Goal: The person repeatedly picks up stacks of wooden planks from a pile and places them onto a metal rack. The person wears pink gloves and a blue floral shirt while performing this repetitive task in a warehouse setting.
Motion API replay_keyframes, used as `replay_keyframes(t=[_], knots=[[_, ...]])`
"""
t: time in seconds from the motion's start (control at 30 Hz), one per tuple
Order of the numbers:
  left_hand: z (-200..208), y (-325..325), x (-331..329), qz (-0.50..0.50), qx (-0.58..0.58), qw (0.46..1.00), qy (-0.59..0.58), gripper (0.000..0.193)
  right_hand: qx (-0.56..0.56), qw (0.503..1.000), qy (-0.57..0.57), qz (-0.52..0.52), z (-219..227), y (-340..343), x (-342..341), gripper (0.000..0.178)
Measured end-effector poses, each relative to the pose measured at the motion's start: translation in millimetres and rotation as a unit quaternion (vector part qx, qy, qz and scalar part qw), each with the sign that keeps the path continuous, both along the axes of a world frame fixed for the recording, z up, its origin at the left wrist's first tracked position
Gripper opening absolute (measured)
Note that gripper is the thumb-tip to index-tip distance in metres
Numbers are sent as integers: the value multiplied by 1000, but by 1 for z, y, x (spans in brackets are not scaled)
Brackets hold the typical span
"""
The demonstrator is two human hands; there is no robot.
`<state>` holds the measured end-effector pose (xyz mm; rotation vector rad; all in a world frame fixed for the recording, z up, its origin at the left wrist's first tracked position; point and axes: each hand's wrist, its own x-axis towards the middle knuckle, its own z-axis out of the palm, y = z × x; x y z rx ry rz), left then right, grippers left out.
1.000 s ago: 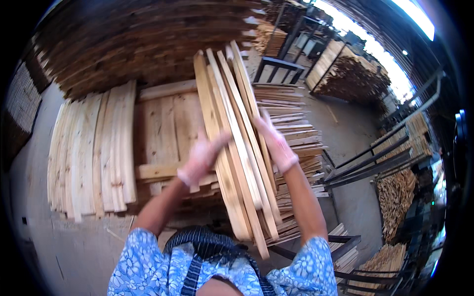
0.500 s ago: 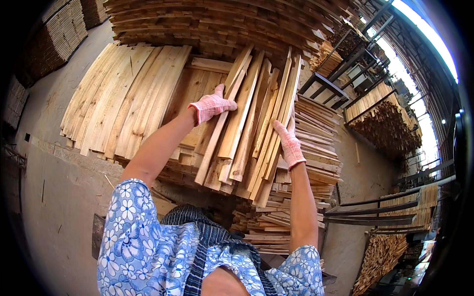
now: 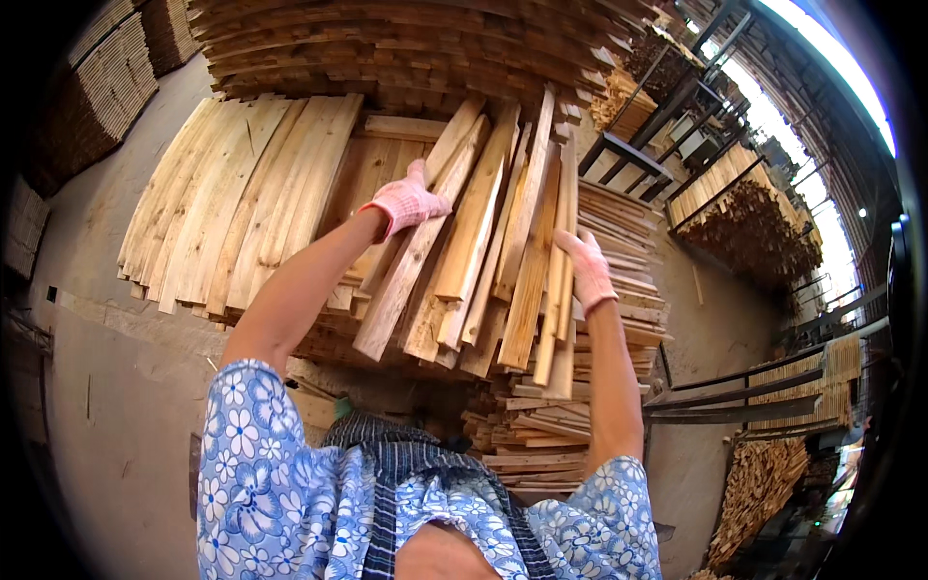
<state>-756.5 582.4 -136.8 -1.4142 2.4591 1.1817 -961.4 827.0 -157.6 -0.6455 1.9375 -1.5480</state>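
Note:
A loose spread of wooden boards (image 3: 474, 227) lies in front of me on the stack, fanned out and overlapping, some tilted on edge. My left hand (image 3: 410, 201), in a pinkish knit glove, grips the leftmost board (image 3: 425, 256) of the spread, thumb along its upper face. My right hand (image 3: 587, 268), gloved the same way, holds the rightmost boards (image 3: 561, 319) by their outer edge; part of its fingers is hidden behind the wood. To the left, a row of wide pale boards (image 3: 242, 193) lies side by side on the same stack.
A tall stack of boards (image 3: 416, 48) rises just beyond. More thin boards (image 3: 623, 251) are piled low on the right. A black metal frame (image 3: 628, 164) and another lumber stack (image 3: 744, 213) stand farther right. Concrete floor (image 3: 126, 367) extends at the left.
The spread has widened: its right-hand boards and my right hand have shifted right. My left hand has moved slightly left with the leftmost board, which now lies flatter and more slanted.

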Motion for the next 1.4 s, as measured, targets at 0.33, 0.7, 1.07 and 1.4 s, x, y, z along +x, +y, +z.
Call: replay_keyframes(t=[0.33, 0.7, 1.07, 1.4], knots=[[12, -47, 160, 15, 165, 906, 391, 118, -159, 983, -87, 30, 106, -24, 123, 47], [28, -167, 296, 7, -243, 951, -191, 87, 368, 856, 360, -41, -19, -231, 191, 72], [-1, -186, 317, 81, -183, 974, -109, 84, 401, 759, 512, -13, -22, -197, 247, 80], [-8, -184, 314, 82, -179, 978, -71, 71, 251, 905, 342, 38, -65, -252, 243, 41]])
